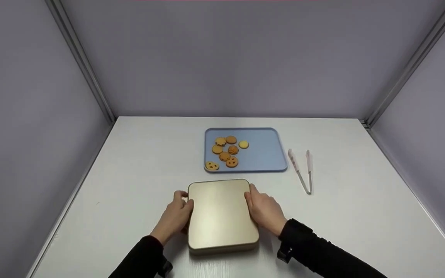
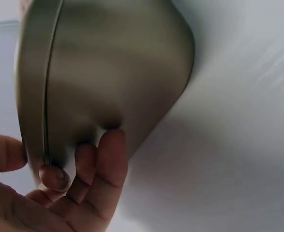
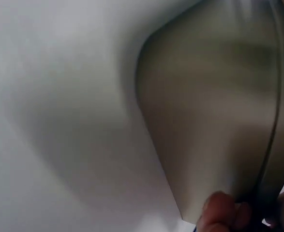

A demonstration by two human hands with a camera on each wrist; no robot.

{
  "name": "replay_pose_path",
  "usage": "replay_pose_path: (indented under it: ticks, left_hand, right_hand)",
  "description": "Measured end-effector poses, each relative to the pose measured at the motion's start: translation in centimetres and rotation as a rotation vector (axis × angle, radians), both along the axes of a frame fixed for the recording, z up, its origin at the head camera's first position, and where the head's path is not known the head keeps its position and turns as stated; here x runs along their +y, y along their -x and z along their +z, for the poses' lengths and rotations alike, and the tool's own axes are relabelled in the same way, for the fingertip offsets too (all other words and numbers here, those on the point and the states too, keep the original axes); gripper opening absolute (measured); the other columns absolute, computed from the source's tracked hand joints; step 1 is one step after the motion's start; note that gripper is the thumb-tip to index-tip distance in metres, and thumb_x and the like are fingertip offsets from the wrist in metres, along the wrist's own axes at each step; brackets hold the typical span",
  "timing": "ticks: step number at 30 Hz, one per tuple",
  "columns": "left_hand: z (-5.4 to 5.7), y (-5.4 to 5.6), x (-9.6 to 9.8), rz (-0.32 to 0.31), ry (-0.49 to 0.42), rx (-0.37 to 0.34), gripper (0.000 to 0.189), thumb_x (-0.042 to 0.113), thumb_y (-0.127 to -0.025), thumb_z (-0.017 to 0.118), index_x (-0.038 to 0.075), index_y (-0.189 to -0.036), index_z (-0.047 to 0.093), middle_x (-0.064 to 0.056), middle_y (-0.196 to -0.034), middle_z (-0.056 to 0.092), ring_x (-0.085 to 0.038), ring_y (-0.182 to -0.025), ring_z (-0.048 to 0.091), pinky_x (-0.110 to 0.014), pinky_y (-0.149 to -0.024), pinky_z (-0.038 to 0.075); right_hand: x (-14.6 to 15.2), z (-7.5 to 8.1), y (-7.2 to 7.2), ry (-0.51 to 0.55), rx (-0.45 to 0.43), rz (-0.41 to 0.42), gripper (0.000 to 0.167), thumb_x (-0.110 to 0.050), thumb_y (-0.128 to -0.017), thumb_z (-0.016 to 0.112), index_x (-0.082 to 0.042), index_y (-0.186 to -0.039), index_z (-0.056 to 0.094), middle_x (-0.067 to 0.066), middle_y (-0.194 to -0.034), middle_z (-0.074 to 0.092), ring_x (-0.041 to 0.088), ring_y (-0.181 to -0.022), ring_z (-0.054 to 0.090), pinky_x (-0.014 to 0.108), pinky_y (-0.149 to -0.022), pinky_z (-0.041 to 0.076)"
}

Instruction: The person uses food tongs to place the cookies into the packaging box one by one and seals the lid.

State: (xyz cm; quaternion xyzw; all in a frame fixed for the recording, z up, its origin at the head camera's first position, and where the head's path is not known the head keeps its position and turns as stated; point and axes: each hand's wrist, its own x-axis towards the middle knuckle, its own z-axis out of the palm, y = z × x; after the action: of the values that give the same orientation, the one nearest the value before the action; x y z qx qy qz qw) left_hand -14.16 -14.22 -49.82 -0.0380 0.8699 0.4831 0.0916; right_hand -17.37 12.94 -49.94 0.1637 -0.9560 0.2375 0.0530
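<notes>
A gold-coloured metal tin [image 1: 223, 214] with a rounded rectangular lid stands near the front of the table. My left hand [image 1: 174, 214] grips its left side, thumb at the lid's edge. On the opposite side my right hand [image 1: 265, 208] holds the tin the same way. The left wrist view shows the lid seam along the tin's wall [image 2: 112, 63], with the left fingertips [image 2: 112, 150] against it. In the right wrist view, only a few right fingertips [image 3: 220, 208] show at the tin's lower end. The lid hides whatever is inside.
Behind the tin lies a blue tray [image 1: 263, 154] with several cookies, among them a pale yellow round one [image 1: 243, 144] and a pretzel-shaped one [image 1: 212, 166]. Spread tongs [image 1: 303, 175] lie right of the tray. Grey panels [image 1: 222, 58] wall the white table [image 1: 141, 166].
</notes>
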Motion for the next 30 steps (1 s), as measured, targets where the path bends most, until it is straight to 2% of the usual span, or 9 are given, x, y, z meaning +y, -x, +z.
replay_pose_path:
  ticks: [2,4,9,14,17,22,24,27,30]
  left_hand:
    - [-0.1,0.4,-0.2,-0.011,0.021,0.014,0.059,0.038,-0.109,0.043,0.002,-0.155,0.033,-0.020,-0.115,0.070,-0.030,-0.091,0.069,-0.048,-0.079,0.058]
    - [-0.3,0.8,-0.3,-0.029,0.025,0.010,0.065,0.043,-0.109,0.043,0.007,-0.161,0.028,-0.023,-0.117,0.071,-0.031,-0.091,0.071,-0.049,-0.081,0.058]
    - [-0.4,1.5,-0.6,-0.059,-0.013,-0.025,0.066,0.044,-0.109,0.045,0.009,-0.162,0.028,-0.021,-0.103,0.073,-0.023,-0.058,0.067,-0.040,-0.051,0.058]
    - [-0.3,1.9,-0.6,-0.060,0.015,-0.013,0.065,0.041,-0.109,0.046,0.005,-0.161,0.029,-0.023,-0.104,0.073,-0.018,-0.050,0.062,-0.036,-0.052,0.057]
    - [-0.2,2.0,-0.5,-0.059,0.031,-0.018,0.066,0.041,-0.109,0.046,0.005,-0.161,0.029,-0.020,-0.095,0.073,-0.017,-0.047,0.059,-0.036,-0.052,0.056]
    - [-0.3,2.0,-0.2,-0.065,0.058,-0.007,0.064,0.040,-0.110,0.044,0.005,-0.161,0.028,-0.010,-0.075,0.068,-0.018,-0.044,0.058,-0.034,-0.049,0.055]
    - [-0.4,1.8,0.0,-0.071,0.106,0.024,0.064,0.040,-0.111,0.042,0.003,-0.161,0.028,-0.015,-0.081,0.071,-0.025,-0.055,0.066,-0.040,-0.062,0.059]
    - [-0.8,1.3,0.2,-0.069,0.196,0.104,0.066,0.041,-0.111,0.039,-0.002,-0.160,0.025,-0.028,-0.115,0.070,-0.039,-0.095,0.072,-0.052,-0.091,0.056]
    - [-1.2,0.5,0.4,-0.048,0.268,0.199,0.067,0.040,-0.111,0.039,-0.002,-0.161,0.023,-0.030,-0.139,0.054,-0.043,-0.108,0.065,-0.056,-0.095,0.052]
  right_hand:
    - [0.0,0.0,0.2,0.008,-0.028,0.002,0.040,-0.021,-0.109,0.047,0.008,-0.135,0.055,0.032,-0.093,0.070,0.049,-0.078,0.070,0.058,-0.062,0.056]
    - [0.1,0.0,0.3,0.020,-0.054,0.004,0.040,-0.022,-0.109,0.047,0.007,-0.136,0.056,0.033,-0.096,0.070,0.049,-0.081,0.070,0.058,-0.065,0.057]
    - [0.1,0.0,0.9,0.065,-0.119,-0.013,0.036,-0.022,-0.109,0.046,0.003,-0.132,0.057,0.031,-0.100,0.071,0.048,-0.088,0.070,0.059,-0.071,0.056]
    - [0.1,0.0,1.8,0.110,-0.156,-0.010,0.045,-0.022,-0.109,0.046,0.000,-0.148,0.049,0.024,-0.076,0.067,0.037,-0.071,0.068,0.053,-0.069,0.055]
    - [0.1,-0.1,2.3,0.101,-0.137,0.020,0.046,-0.021,-0.110,0.045,-0.002,-0.152,0.047,0.021,-0.069,0.063,0.034,-0.063,0.065,0.051,-0.066,0.055]
    - [0.1,-0.4,2.4,0.052,-0.065,0.037,0.040,-0.019,-0.110,0.045,-0.002,-0.145,0.053,0.026,-0.077,0.067,0.042,-0.068,0.068,0.055,-0.062,0.055]
    - [0.1,-0.6,2.3,0.042,-0.038,0.037,0.041,-0.019,-0.110,0.046,-0.001,-0.146,0.052,0.024,-0.077,0.068,0.041,-0.068,0.068,0.055,-0.061,0.055]
    - [0.2,-0.9,2.0,0.039,0.026,0.058,0.043,-0.018,-0.110,0.047,0.002,-0.147,0.051,0.021,-0.088,0.068,0.037,-0.073,0.067,0.052,-0.065,0.055]
    - [0.2,-1.2,1.6,0.017,0.118,0.078,0.046,-0.020,-0.109,0.049,0.004,-0.148,0.049,0.017,-0.102,0.063,0.031,-0.081,0.062,0.045,-0.070,0.054]
